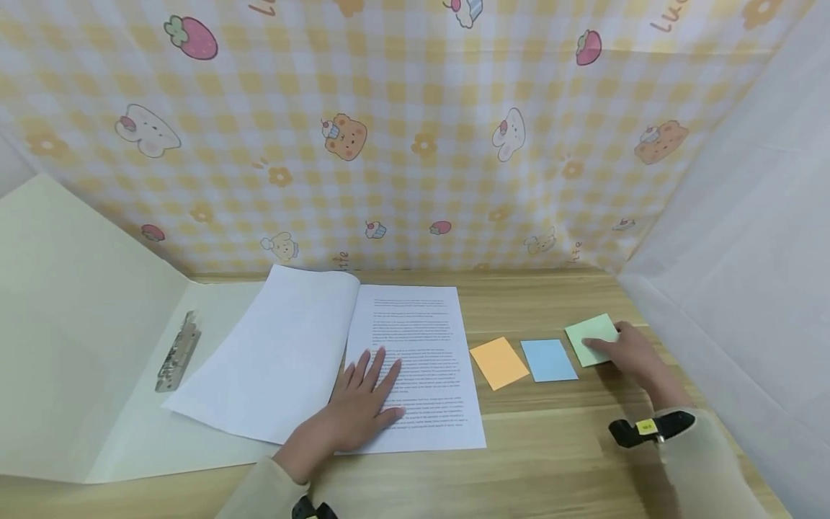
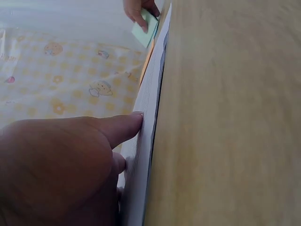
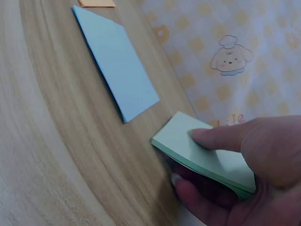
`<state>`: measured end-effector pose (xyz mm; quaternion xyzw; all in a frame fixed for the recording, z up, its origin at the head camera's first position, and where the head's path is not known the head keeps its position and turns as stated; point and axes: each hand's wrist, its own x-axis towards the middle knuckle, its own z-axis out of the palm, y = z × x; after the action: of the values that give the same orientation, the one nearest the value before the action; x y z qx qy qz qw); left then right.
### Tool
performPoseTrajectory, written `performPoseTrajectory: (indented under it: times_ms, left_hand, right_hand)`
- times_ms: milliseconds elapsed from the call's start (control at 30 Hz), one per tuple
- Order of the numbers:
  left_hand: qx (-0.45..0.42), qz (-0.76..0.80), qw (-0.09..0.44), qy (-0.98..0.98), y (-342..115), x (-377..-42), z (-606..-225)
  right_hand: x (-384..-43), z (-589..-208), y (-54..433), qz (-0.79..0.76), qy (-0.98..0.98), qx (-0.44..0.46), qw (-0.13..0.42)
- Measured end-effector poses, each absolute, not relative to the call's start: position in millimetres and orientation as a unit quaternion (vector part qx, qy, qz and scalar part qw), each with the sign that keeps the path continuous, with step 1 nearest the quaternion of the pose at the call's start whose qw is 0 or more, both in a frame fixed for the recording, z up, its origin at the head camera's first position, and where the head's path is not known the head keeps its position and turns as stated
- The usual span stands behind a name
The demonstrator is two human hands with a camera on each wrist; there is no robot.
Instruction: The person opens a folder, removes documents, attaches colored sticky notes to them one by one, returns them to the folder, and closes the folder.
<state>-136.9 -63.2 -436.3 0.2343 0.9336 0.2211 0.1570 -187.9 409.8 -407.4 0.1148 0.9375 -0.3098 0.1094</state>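
In the head view my left hand (image 1: 364,404) rests with spread fingers on the printed page (image 1: 421,324) of an open stack of paper. Beside it, a turned-over white sheet (image 1: 279,346) curves up at the fold and lies to the left. My right hand (image 1: 632,353) pinches a green sticky note pad (image 1: 593,337), thumb on top and fingers underneath. In the right wrist view that pad (image 3: 202,150) is tilted, its near edge raised over the wood. A blue sticky note pad (image 1: 549,360) lies just left of it, and an orange pad (image 1: 499,363) is beyond that.
An open white folder (image 1: 58,346) with a metal clip (image 1: 178,353) spreads under the paper's left side, its cover leaning up. A yellow checked cloth (image 1: 415,180) hangs behind the wooden table (image 1: 532,447). White sheeting (image 1: 746,238) borders the right.
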Motion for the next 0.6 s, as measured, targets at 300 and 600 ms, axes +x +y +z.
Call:
performPoseTrajectory:
  times_ms: [300, 600]
  left_hand:
    - [0.225, 0.216, 0.151, 0.938, -63.4, -136.1, -437.3]
    - [0.222, 0.232, 0.144, 0.936, -63.4, -136.2, -436.6]
  right_hand:
    - [-173.2, -408.9, 401.5, -0.569, 0.802, 0.09, 0.161]
    - [-160.6, -397.0, 378.5, -0.747, 0.623, -0.006, 0.231]
